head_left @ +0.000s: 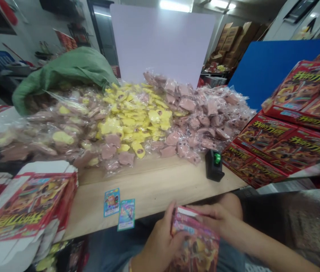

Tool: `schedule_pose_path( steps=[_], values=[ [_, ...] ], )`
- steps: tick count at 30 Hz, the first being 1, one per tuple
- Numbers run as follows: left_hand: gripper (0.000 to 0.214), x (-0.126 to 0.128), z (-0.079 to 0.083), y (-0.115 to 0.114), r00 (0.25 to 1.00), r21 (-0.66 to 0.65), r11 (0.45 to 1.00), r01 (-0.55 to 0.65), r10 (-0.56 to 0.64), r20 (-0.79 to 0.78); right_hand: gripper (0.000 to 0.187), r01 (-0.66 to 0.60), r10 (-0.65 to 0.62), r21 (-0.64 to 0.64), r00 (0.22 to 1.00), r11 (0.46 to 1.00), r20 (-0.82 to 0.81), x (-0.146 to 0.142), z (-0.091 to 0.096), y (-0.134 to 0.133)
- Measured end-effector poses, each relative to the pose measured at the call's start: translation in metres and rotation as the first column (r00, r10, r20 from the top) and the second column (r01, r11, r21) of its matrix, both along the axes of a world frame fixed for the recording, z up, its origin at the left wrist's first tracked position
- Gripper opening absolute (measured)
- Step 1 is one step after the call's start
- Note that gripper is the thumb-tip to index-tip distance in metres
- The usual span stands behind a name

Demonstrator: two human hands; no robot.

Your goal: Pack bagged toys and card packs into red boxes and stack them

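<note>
A red printed cardboard box rests over my lap at the front edge of the table. My left hand grips its left side, thumb across the front. At the upper right edge, by a white flap, my right hand is closed on the same box; its fingertips are partly hidden and blurred. Two blue-bordered cards lie just left of my hands: one card flat on the wood, the other card overhanging the table edge.
Wrapped yellow toys and wrapped pinkish-brown toys are heaped behind. A black tape dispenser stands before them. Flattened red boxes are stacked left; full red boxes rise right. A green sack lies back left.
</note>
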State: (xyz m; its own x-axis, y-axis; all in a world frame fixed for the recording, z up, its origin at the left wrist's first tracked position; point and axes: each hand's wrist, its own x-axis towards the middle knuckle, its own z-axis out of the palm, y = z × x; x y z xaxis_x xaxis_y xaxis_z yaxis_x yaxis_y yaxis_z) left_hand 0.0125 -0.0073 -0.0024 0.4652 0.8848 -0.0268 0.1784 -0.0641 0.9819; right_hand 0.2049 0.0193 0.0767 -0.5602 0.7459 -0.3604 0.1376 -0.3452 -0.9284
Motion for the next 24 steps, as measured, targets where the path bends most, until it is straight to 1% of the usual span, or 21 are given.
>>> schedule_pose_path(
  steps=[1, 2, 3, 4, 5, 6, 7, 8, 9, 10, 11, 12, 13, 14, 16, 18, 19, 20, 21, 22, 24],
  values=[
    [0.069, -0.001, -0.001, -0.002, 1.0, -0.008, 1.0, 0.003, -0.003, 0.016, 0.04, -0.083, 0.081, 0.057, 0.996, 0.995, 0.038, -0.002, 0.005, -0.003],
    [0.071, -0.002, -0.001, -0.003, 1.0, -0.018, 1.0, -0.002, 0.002, 0.031, 0.041, -0.172, 0.158, 0.139, 0.982, 0.975, 0.105, -0.005, 0.01, -0.008],
    [0.075, -0.004, 0.002, -0.003, 0.999, -0.027, 1.0, -0.013, 0.014, 0.042, 0.044, -0.252, 0.209, 0.238, 0.958, 0.938, 0.194, -0.007, 0.011, -0.014],
    [0.079, -0.006, 0.006, -0.002, 0.999, -0.04, 0.999, -0.018, 0.02, 0.047, 0.047, -0.312, 0.217, 0.342, 0.933, 0.887, 0.288, -0.007, 0.01, -0.02],
    [0.081, -0.009, 0.014, 0.002, 0.999, -0.054, 0.999, 0.005, -0.002, 0.049, 0.051, -0.334, 0.176, 0.447, 0.916, 0.83, 0.36, -0.005, 0.005, -0.026],
    [0.079, -0.012, 0.025, 0.009, 0.998, -0.053, 0.997, 0.057, -0.055, 0.039, 0.054, -0.3, 0.075, 0.558, 0.918, 0.773, 0.39, 0.0, -0.003, -0.029],
    [0.07, -0.015, 0.038, 0.019, 0.993, -0.019, 0.993, 0.117, -0.117, 0.017, 0.053, -0.198, -0.09, 0.668, 0.925, 0.717, 0.37, 0.009, -0.013, -0.028],
    [0.059, -0.018, 0.051, 0.031, 0.987, 0.06, 0.985, 0.162, -0.161, -0.017, 0.05, -0.046, -0.285, 0.753, 0.909, 0.656, 0.304, 0.022, -0.024, -0.023],
    [0.046, -0.021, 0.064, 0.045, 0.983, 0.178, 0.967, 0.183, -0.174, -0.065, 0.045, 0.158, -0.518, 0.805, 0.831, 0.573, 0.205, 0.037, -0.034, -0.012],
    [0.037, -0.021, 0.075, 0.06, 0.987, 0.332, 0.932, 0.147, -0.116, -0.111, 0.041, 0.367, -0.732, 0.79, 0.666, 0.491, 0.145, 0.055, -0.042, 0.003],
    [0.036, -0.02, 0.082, 0.075, 0.991, 0.479, 0.873, 0.089, -0.027, -0.135, 0.043, 0.56, -0.863, 0.7, 0.479, 0.443, 0.162, 0.072, -0.047, 0.021],
    [0.037, -0.016, 0.085, 0.089, 0.986, 0.584, 0.809, 0.059, 0.045, -0.162, 0.043, 0.712, -0.893, 0.539, 0.371, 0.449, 0.254, 0.089, -0.051, 0.04],
    [0.039, -0.01, 0.084, 0.101, 0.975, 0.64, 0.764, 0.076, 0.077, -0.208, 0.043, 0.77, -0.877, 0.433, 0.348, 0.469, 0.33, 0.103, -0.053, 0.06],
    [0.041, -0.003, 0.079, 0.11, 0.957, 0.657, 0.743, 0.131, 0.079, -0.28, 0.041, 0.814, -0.85, 0.323, 0.348, 0.483, 0.396, 0.114, -0.054, 0.079],
    [0.042, 0.01, 0.065, 0.12, 0.888, 0.622, 0.744, 0.244, 0.088, -0.452, 0.036, 0.841, -0.779, 0.14, 0.405, 0.523, 0.478, 0.127, -0.057, 0.109],
    [0.041, 0.016, 0.051, 0.121, 0.795, 0.579, 0.76, 0.297, 0.139, -0.59, 0.032, 0.853, -0.734, -0.002, 0.451, 0.522, 0.507, 0.131, -0.061, 0.128],
    [0.04, 0.016, 0.047, 0.12, 0.754, 0.57, 0.761, 0.308, 0.17, -0.635, 0.03, 0.855, -0.726, -0.046, 0.467, 0.517, 0.505, 0.132, -0.063, 0.133],
    [0.04, 0.015, 0.043, 0.119, 0.726, 0.574, 0.753, 0.322, 0.193, -0.66, 0.029, 0.856, -0.729, -0.07, 0.475, 0.512, 0.493, 0.132, -0.066, 0.135],
    [0.04, 0.013, 0.04, 0.119, 0.714, 0.587, 0.737, 0.335, 0.207, -0.669, 0.029, 0.859, -0.743, -0.071, 0.477, 0.506, 0.47, 0.132, -0.069, 0.135],
    [0.04, 0.011, 0.037, 0.119, 0.716, 0.608, 0.714, 0.347, 0.217, -0.664, 0.03, 0.864, -0.768, -0.054, 0.471, 0.5, 0.435, 0.131, -0.073, 0.133],
    [0.039, 0.005, 0.029, 0.122, 0.749, 0.67, 0.656, 0.347, 0.237, -0.619, 0.029, 0.877, -0.843, 0.048, 0.442, 0.478, 0.307, 0.126, -0.083, 0.123]
  ],
)
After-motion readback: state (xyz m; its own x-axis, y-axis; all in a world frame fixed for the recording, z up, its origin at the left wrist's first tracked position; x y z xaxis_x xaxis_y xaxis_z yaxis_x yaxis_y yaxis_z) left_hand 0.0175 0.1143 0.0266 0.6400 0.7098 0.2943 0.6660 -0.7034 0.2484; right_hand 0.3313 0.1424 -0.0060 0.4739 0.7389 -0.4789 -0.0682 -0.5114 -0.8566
